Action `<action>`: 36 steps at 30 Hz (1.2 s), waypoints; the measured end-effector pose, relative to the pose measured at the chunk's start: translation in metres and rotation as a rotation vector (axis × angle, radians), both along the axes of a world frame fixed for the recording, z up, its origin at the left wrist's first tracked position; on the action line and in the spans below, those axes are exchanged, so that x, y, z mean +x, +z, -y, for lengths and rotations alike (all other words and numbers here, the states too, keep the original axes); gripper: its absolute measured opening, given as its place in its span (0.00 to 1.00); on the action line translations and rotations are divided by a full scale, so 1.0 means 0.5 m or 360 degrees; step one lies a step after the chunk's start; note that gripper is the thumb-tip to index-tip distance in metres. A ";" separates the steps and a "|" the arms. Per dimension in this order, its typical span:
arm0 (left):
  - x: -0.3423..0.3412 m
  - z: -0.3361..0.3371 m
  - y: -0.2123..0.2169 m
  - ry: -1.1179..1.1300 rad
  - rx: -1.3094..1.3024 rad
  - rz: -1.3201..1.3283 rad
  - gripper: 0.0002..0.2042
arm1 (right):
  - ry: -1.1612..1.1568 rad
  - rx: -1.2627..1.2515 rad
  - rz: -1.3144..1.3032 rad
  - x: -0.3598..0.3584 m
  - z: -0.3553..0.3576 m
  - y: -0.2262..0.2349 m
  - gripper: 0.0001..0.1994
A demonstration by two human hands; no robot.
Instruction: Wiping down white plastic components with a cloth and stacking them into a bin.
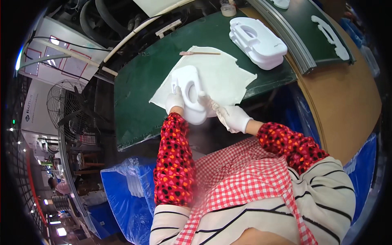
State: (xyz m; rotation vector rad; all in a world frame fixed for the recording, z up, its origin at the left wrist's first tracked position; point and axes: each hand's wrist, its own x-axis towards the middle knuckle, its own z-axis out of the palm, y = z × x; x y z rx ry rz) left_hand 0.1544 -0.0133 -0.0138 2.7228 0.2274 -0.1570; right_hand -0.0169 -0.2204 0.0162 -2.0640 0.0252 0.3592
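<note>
A white moulded plastic part (pixel 188 74) with an oval opening is tilted over the near edge of the table. My left hand (pixel 175 102), in a white glove, grips it by its left side, thumb on the top face. My right hand (pixel 236 117), gloved too, is closed round a crumpled whitish cloth (pixel 215 107), its end at the part's right edge. Beneath and beyond the part a cream cloth sheet (pixel 234 79) is spread out. On that sheet's far side lies a thin wooden stick (pixel 206 53) with a pinkish tip.
A stack of similar white parts (pixel 259 45) stands on the green table (pixel 132 96) at the far right, near a small jar (pixel 228 9). Beyond it, a conveyor (pixel 302 28) carries a white handle-shaped piece (pixel 331 37). A fan (pixel 71 106) and a plastic-lined blue bin (pixel 122 192) are at left.
</note>
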 end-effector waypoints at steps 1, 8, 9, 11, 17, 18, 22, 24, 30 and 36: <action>0.013 -0.004 0.001 -0.0013 0.0022 0.0057 0.37 | 0.0005 -0.0034 0.0012 0.008 0.000 0.023 0.21; 0.018 0.005 0.004 0.0003 -0.0032 0.0117 0.37 | -0.0188 0.0420 0.0891 -0.062 -0.002 0.044 0.14; 0.017 0.011 0.006 -0.0004 -0.0038 0.0128 0.37 | -0.0137 0.0158 0.0983 -0.071 -0.003 0.021 0.17; 0.012 0.017 0.016 0.0004 -0.0044 0.0070 0.38 | 0.0113 0.0043 -0.0195 -0.066 -0.001 0.003 0.20; 0.008 -0.079 -0.049 0.0092 -0.0749 0.0093 0.37 | -0.0161 0.0440 0.0258 -0.070 -0.002 0.009 0.18; 0.000 -0.091 -0.058 0.0084 -0.0999 0.0186 0.36 | -0.0349 0.0567 0.0615 -0.076 0.002 0.028 0.17; -0.091 -0.003 0.014 0.0351 -0.2217 -0.0115 0.27 | -0.0596 0.1009 0.0756 -0.112 0.045 0.134 0.14; -0.148 0.032 0.069 0.0392 -0.2270 -0.0098 0.26 | -0.0684 0.2121 0.0919 -0.108 0.017 0.058 0.12; -0.199 0.026 0.087 0.0424 -0.2527 -0.0032 0.25 | -0.0370 0.0650 0.0801 -0.128 -0.010 0.067 0.17; -0.238 0.047 0.138 0.0243 -0.2391 -0.0053 0.27 | -0.0183 0.0512 0.0964 -0.120 0.005 0.159 0.20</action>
